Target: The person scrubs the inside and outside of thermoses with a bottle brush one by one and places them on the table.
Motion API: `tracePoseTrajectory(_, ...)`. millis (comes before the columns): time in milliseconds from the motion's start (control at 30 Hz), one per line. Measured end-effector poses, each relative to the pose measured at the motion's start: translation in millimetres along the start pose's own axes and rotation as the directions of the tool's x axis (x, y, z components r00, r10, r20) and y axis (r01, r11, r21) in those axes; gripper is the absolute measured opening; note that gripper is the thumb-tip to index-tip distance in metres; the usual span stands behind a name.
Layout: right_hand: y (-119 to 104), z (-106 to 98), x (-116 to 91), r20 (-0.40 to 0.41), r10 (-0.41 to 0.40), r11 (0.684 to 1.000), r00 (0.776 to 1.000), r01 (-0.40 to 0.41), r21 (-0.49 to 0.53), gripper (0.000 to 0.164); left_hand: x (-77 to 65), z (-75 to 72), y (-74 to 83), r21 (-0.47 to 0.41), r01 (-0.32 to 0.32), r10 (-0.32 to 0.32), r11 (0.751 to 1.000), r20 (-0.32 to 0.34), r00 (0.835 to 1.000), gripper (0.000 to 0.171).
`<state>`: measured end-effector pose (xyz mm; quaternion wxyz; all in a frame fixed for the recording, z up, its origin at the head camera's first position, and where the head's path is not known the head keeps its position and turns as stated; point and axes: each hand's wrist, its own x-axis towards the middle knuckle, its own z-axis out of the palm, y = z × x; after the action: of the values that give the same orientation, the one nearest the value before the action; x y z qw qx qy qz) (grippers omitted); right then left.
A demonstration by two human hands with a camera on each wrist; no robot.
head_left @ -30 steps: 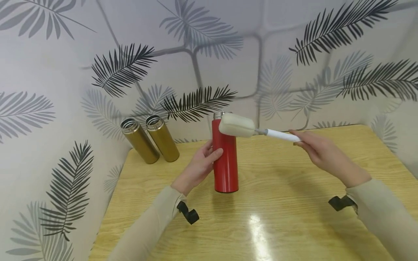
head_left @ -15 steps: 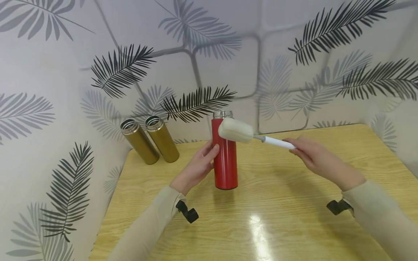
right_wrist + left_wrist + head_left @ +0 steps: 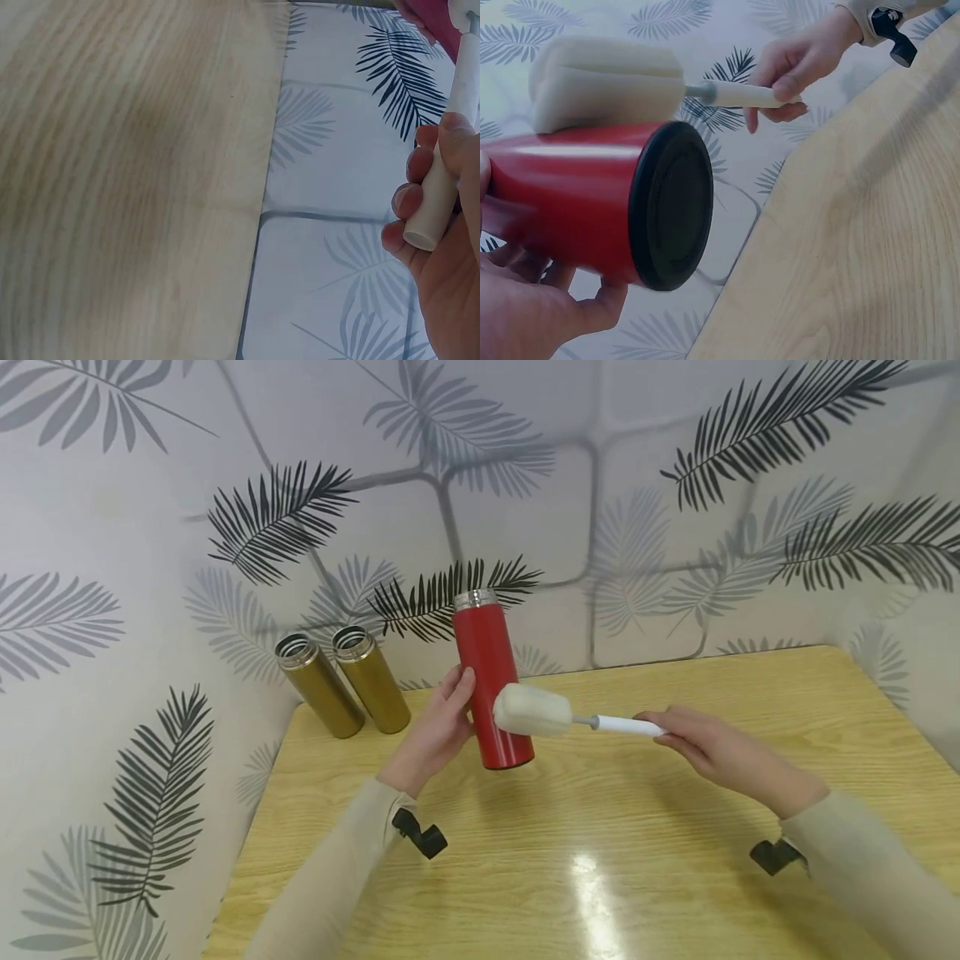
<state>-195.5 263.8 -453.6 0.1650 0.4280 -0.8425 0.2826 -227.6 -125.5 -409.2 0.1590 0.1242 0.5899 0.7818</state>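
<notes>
My left hand (image 3: 442, 718) grips a red thermos bottle (image 3: 486, 668) round its side, lifted over the table and tilted with its uncapped steel neck leaning left. The black base of the bottle (image 3: 673, 206) faces the camera in the left wrist view. My right hand (image 3: 701, 745) holds a bottle brush by its white handle (image 3: 628, 725), thumb and fingers wrapped about it in the right wrist view. The cream sponge head of the brush (image 3: 532, 710) lies along the lower side of the red bottle, right at its surface in the left wrist view (image 3: 607, 82).
Two gold bottles (image 3: 318, 685), both uncapped, stand upright at the table's back left corner. The wooden table (image 3: 675, 877) backs onto a wall (image 3: 645, 527) with a leaf pattern, and another wall rises on the left.
The red bottle has risen and tilted left in my left hand. My right hand has moved down and a little left, bringing the sponge head from the bottle's upper part to its lower part.
</notes>
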Motion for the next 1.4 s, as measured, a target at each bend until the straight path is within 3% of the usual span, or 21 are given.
tracePoseTrajectory(233,3,2,-5,0.02,-0.037,0.999,0.999,0.037,-0.011,0.035,0.3,-2.1,4.8,-0.077,-0.034,0.033,0.996,-0.023,0.999,0.053)
tracePoseTrajectory(500,8,0,-5,-0.045,-0.008,0.998,0.999,0.006,-0.055,0.029,-0.9,6.0,-2.6,-0.078,0.004,0.001,0.997,0.061,0.998,0.06)
tracePoseTrajectory(667,15,-4,0,-0.136,-0.03,0.998,0.99,0.021,-0.067,0.023,-5.5,10.6,-11.4,-0.074,0.024,-0.017,0.997,0.099,0.995,0.062)
tracePoseTrajectory(833,19,-10,7,-0.199,-0.074,0.995,0.977,0.059,-0.077,0.045,-9.0,13.0,-17.2,-0.077,0.031,-0.019,0.997,0.157,0.987,0.076)
tracePoseTrajectory(967,20,-15,10,-0.195,-0.068,0.994,0.978,0.049,-0.102,0.05,-9.4,14.3,-19.4,-0.007,0.04,-0.038,0.999,0.149,0.988,0.089)
tracePoseTrajectory(1167,16,-20,14,-0.174,-0.03,0.991,0.984,0.007,-0.135,0.02,-8.2,15.5,-20.6,0.164,0.062,-0.077,0.985,0.087,0.993,0.077)
tracePoseTrajectory(1267,15,-21,15,-0.173,-0.02,0.99,0.985,-0.005,-0.14,0.025,-7.7,14.8,-21.8,0.206,0.056,-0.075,0.977,0.083,0.994,0.07)
tracePoseTrajectory(1400,14,-21,18,-0.179,-0.023,0.991,0.984,-0.002,-0.136,0.034,-7.3,13.5,-22.9,0.225,0.039,-0.059,0.974,0.083,0.995,0.08)
